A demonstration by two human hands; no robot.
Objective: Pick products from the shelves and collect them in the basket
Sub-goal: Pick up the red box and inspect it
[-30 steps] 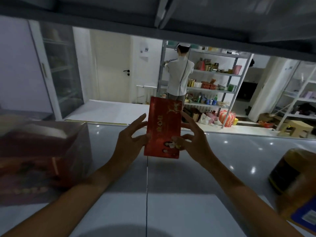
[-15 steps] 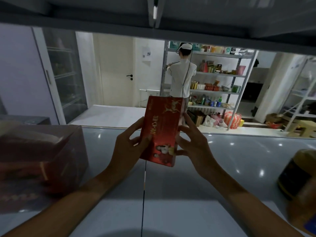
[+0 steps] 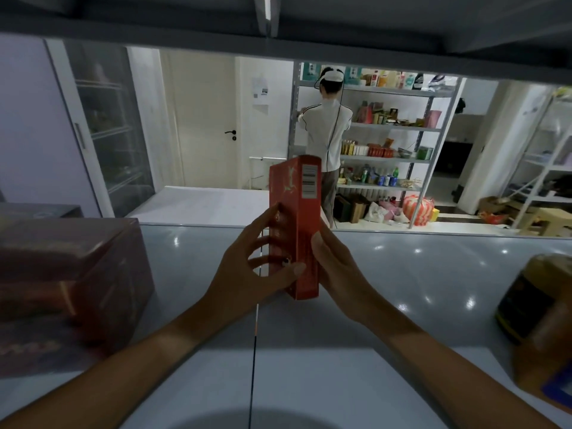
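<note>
A tall red box (image 3: 305, 218) stands upright over the grey shelf board (image 3: 402, 274), turned so its narrow side with a barcode faces me. My left hand (image 3: 253, 267) grips its left face, the thumb across the lower front edge. My right hand (image 3: 337, 267) holds its right side with the fingers behind the box. No basket is in view.
A large dark-red carton (image 3: 71, 274) sits on the shelf at the left. A brown jar (image 3: 535, 301) stands blurred at the right edge. The shelf above (image 3: 278, 17) hangs low overhead. Beyond, a person (image 3: 326, 137) in white faces another stocked rack (image 3: 393, 144).
The red box has turned from showing its broad front to showing its narrow barcode side. Both hands stayed on it and came slightly closer to me.
</note>
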